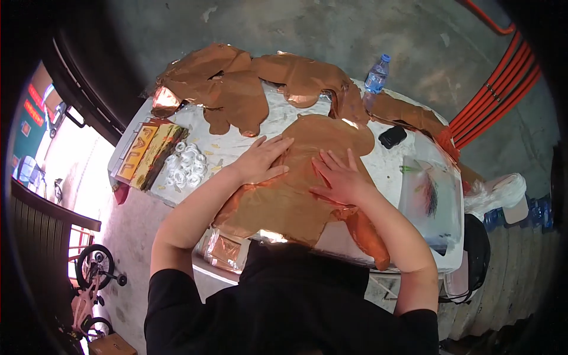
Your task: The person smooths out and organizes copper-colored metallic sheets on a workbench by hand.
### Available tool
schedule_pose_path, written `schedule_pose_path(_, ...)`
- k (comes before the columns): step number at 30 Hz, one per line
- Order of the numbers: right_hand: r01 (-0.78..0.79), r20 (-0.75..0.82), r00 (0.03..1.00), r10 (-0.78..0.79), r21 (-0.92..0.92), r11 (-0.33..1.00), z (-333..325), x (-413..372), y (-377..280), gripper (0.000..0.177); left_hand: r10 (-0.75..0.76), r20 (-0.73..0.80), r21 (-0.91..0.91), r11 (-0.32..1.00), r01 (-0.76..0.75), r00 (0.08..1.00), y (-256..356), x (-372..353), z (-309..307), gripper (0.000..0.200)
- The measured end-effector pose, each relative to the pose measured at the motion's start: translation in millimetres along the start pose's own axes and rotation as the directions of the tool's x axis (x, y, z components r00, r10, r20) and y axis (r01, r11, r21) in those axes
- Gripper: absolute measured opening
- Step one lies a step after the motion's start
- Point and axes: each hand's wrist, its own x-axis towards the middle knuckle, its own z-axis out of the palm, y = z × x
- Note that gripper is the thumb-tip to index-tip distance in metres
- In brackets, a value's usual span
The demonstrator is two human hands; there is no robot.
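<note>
A large flat copper-brown foil balloon (290, 207) lies in front of me on the white table (384, 168), its near edge close to my body. My left hand (263, 161) rests on its left part, fingers spread and pointing right. On its right part lies my right hand (342, 177), palm down with the fingers apart. Neither hand holds anything. Shiny orange folds show below my right forearm. More brown foil pieces (207, 83) are spread along the far side of the table, some overlapping.
A water bottle (377, 74) stands at the far edge. A black object (392, 137) and clear plastic packets (429, 195) lie at right. White ribbon rolls (187, 165) and a yellow "FALL" box (148, 154) are at left. A small bicycle (94, 266) stands on the floor.
</note>
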Motion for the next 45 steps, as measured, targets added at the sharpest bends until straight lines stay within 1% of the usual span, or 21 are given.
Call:
schedule_pose_path(3, -0.028, -0.019, 0.999, 0.027, -0.048, 0.998, 5, 10, -2, 0.080, 0.021, -0.070, -0.021, 1.000, -0.022, 0.997, -4, -1, 4, 0.066)
schedule_pose_path(4, -0.027, -0.081, 0.996, 0.026, -0.001, 1.000, 14, 12, -2, 0.079, 0.016, -0.079, -0.016, 1.000, -0.017, 0.997, -4, -2, 1, 0.066)
schedule_pose_path(6, -0.017, -0.138, 0.990, 0.022, 0.043, 0.999, 20, 14, -1, 0.079, 0.051, -0.140, 0.146, 0.989, -0.030, 0.989, -1, -4, -6, 0.065)
schedule_pose_path(7, -0.027, -0.127, 0.991, 0.033, 0.053, 0.998, 19, 12, -2, 0.079, 0.042, -0.139, 0.141, 0.990, -0.022, 0.989, 1, -8, -11, 0.065)
schedule_pose_path(9, -0.033, -0.100, 0.994, 0.040, 0.070, 0.997, 19, 9, -6, 0.079, -0.053, 0.128, 0.021, 0.998, 0.051, 0.990, 5, -18, -17, 0.063)
schedule_pose_path(10, -0.028, -0.092, 0.995, 0.034, 0.067, 0.997, 16, 8, -7, 0.076, -0.059, 0.135, 0.014, 0.998, 0.057, 0.989, 4, -23, -11, 0.063)
schedule_pose_path(12, -0.026, -0.080, 0.996, 0.032, 0.068, 0.997, 18, 14, 1, 0.073, 0.044, 0.008, 0.058, 0.997, -0.045, 0.999, 2, -34, 1, 0.062)
schedule_pose_path(15, -0.016, -0.044, 0.999, 0.026, 0.213, 0.977, 24, 23, 27, 0.061, 0.056, -0.030, 0.098, 0.994, -0.053, 0.998, 0, -35, 6, 0.062)
schedule_pose_path(16, -0.084, -0.006, 0.995, 0.099, 0.486, 0.870, 12, 20, 34, 0.056, 0.053, -0.025, 0.087, 0.995, -0.051, 0.998, 1, -34, 6, 0.062)
schedule_pose_path(17, -0.143, 0.046, 0.986, 0.158, 0.712, 0.687, 4, 19, 36, 0.051, 0.048, -0.018, 0.075, 0.996, -0.047, 0.999, 2, -33, 5, 0.063)
schedule_pose_path(18, -0.142, 0.047, 0.987, 0.155, 0.711, 0.688, 2, 16, 32, 0.051, 0.044, -0.014, 0.068, 0.997, -0.043, 0.999, 2, -34, 3, 0.063)
schedule_pose_path(20, 0.049, -0.217, 0.975, 0.048, 0.421, 0.906, 1, 5, 22, 0.048, 0.046, -0.016, 0.079, 0.996, -0.044, 0.999, -1, -35, 4, 0.064)
schedule_pose_path(21, 0.056, -0.225, 0.974, 0.015, 0.308, 0.950, -7, -5, 5, 0.053, 0.054, -0.014, 0.089, 0.995, -0.053, 0.998, -2, -34, 5, 0.065)
schedule_pose_path(22, 0.053, -0.228, 0.973, 0.019, 0.305, 0.951, 0, -12, -6, 0.053, 0.060, -0.016, 0.090, 0.994, -0.058, 0.998, -1, -34, 4, 0.065)
schedule_pose_path(24, 0.124, -0.231, 0.968, -0.097, 0.107, 0.986, 14, -22, -19, 0.059, 0.034, -0.010, 0.020, 0.999, -0.034, 0.999, 1, -35, 2, 0.066)
schedule_pose_path(28, 0.143, -0.215, 0.971, -0.109, 0.154, 0.978, 19, -24, -15, 0.065, 0.008, 0.030, -0.060, 0.998, -0.007, 1.000, 3, -38, -4, 0.069)
schedule_pose_path(30, 0.146, -0.194, 0.974, -0.115, 0.154, 0.977, 17, -26, -14, 0.065, 0.055, 0.014, 0.077, 0.995, -0.056, 0.998, 1, -37, -1, 0.070)
schedule_pose_path(37, 0.118, -0.145, 0.985, -0.097, 0.142, 0.983, 13, -28, -12, 0.066, 0.038, 0.067, 0.103, 0.994, -0.045, 0.997, -2, -37, -6, 0.070)
schedule_pose_path(40, 0.118, -0.126, 0.987, -0.102, 0.128, 0.985, 11, -25, -11, 0.066, 0.058, 0.021, 0.103, 0.993, -0.060, 0.998, 2, -29, -18, 0.064)
schedule_pose_path(43, 0.128, -0.101, 0.988, -0.116, 0.117, 0.985, 8, -21, -10, 0.067, 0.035, 0.016, 0.010, 0.999, -0.035, 0.999, 9, -4, -24, 0.052)
schedule_pose_path(45, 0.133, -0.092, 0.988, -0.123, 0.110, 0.985, 8, -20, -9, 0.067, 0.021, -0.026, -0.199, 0.980, -0.026, 0.999, 10, 15, -16, 0.042)
